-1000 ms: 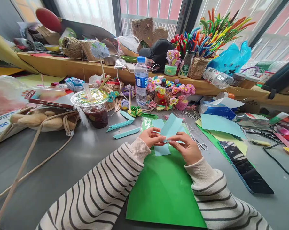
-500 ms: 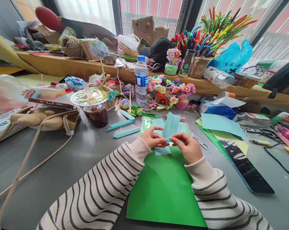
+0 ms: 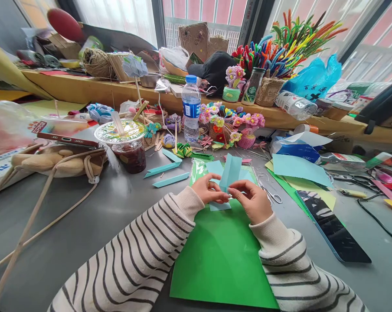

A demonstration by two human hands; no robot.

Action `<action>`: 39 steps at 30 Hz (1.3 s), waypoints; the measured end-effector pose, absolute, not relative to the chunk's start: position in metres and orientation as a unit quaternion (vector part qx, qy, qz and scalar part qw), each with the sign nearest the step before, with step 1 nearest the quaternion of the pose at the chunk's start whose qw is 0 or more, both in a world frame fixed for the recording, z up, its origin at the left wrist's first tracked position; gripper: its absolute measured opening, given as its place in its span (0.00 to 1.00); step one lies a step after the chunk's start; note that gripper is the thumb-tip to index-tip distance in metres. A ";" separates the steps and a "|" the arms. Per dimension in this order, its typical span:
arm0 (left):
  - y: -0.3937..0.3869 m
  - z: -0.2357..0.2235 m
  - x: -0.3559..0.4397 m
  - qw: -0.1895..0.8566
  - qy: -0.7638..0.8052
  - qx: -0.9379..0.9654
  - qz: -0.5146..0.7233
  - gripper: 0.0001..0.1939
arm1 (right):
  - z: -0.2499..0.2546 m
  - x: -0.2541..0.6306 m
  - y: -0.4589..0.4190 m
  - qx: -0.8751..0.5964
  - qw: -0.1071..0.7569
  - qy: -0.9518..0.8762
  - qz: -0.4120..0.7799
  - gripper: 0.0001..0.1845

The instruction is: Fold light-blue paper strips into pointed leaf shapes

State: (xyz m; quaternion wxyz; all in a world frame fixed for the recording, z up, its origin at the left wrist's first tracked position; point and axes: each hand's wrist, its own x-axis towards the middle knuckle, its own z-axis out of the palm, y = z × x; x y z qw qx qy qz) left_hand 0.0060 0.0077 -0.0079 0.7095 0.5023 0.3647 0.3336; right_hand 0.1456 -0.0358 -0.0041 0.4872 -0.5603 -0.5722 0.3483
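Both hands pinch a folded strip of light blue paper (image 3: 231, 170) at its lower end, and it stands up between them. My left hand (image 3: 209, 190) grips it from the left, thumb and fingers closed. My right hand (image 3: 252, 198) pinches the same end from the right. Beneath and behind them, more light blue paper pieces (image 3: 220, 206) lie on a green sheet (image 3: 227, 255). Two folded blue strips (image 3: 171, 179) rest on the grey table to the left. Small scissors (image 3: 275, 198) lie just right of my right hand.
A drink cup (image 3: 130, 156) and a water bottle (image 3: 191, 112) stand beyond my hands. At the right lie a phone (image 3: 332, 227) and stacked coloured paper (image 3: 302, 170). Yarn flowers (image 3: 231, 123) line the back, below a cluttered shelf (image 3: 144, 97). A bag (image 3: 61, 162) sits at the left.
The blue paper strip between my hands has turned slightly and looks narrower. My right hand has shifted a little to the left; the fingers of both hands remain on the paper.
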 end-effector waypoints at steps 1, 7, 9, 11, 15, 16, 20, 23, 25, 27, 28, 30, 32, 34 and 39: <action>0.008 -0.008 0.006 0.708 0.366 0.505 0.331 0.28 | -0.004 0.145 -0.036 -0.558 0.492 -0.569 0.351 0.09; 0.009 -0.007 0.005 0.704 0.370 0.509 0.330 0.27 | -0.008 0.145 -0.031 -0.533 0.545 -0.496 0.416 0.25; 0.009 -0.008 0.005 0.706 0.366 0.508 0.331 0.27 | -0.008 0.145 -0.031 -0.538 0.535 -0.476 0.444 0.24; 0.009 -0.007 0.005 0.707 0.361 0.509 0.334 0.27 | -0.007 0.145 -0.031 -0.545 0.513 -0.477 0.460 0.19; 0.008 -0.006 0.006 0.704 0.364 0.509 0.337 0.27 | -0.003 0.145 -0.033 -0.555 0.486 -0.519 0.433 0.13; 0.008 -0.006 0.006 0.703 0.365 0.509 0.336 0.27 | -0.003 0.145 -0.034 -0.558 0.484 -0.526 0.423 0.13; 0.007 -0.006 0.006 0.705 0.368 0.506 0.335 0.27 | -0.003 0.146 -0.034 -0.564 0.476 -0.544 0.399 0.13; 0.007 -0.006 0.005 0.707 0.370 0.502 0.334 0.27 | -0.005 0.147 -0.034 -0.567 0.474 -0.549 0.391 0.13; 0.008 -0.006 0.005 0.709 0.368 0.502 0.333 0.27 | -0.005 0.147 -0.035 -0.571 0.473 -0.550 0.385 0.13; 0.008 -0.006 0.005 0.712 0.362 0.503 0.331 0.27 | -0.005 0.147 -0.035 -0.575 0.470 -0.551 0.380 0.13; 0.008 -0.006 0.005 0.713 0.359 0.504 0.331 0.27 | -0.004 0.147 -0.035 -0.577 0.468 -0.552 0.378 0.13; 0.008 -0.006 0.005 0.713 0.355 0.508 0.328 0.26 | -0.004 0.146 -0.035 -0.580 0.468 -0.552 0.375 0.13; 0.008 -0.005 0.005 0.711 0.357 0.513 0.323 0.26 | -0.003 0.146 -0.035 -0.580 0.469 -0.552 0.373 0.13; 0.007 -0.004 0.006 0.709 0.361 0.515 0.318 0.26 | -0.003 0.146 -0.035 -0.582 0.468 -0.552 0.372 0.14; 0.007 -0.005 0.005 0.711 0.355 0.521 0.312 0.25 | -0.002 0.145 -0.036 -0.590 0.463 -0.557 0.356 0.14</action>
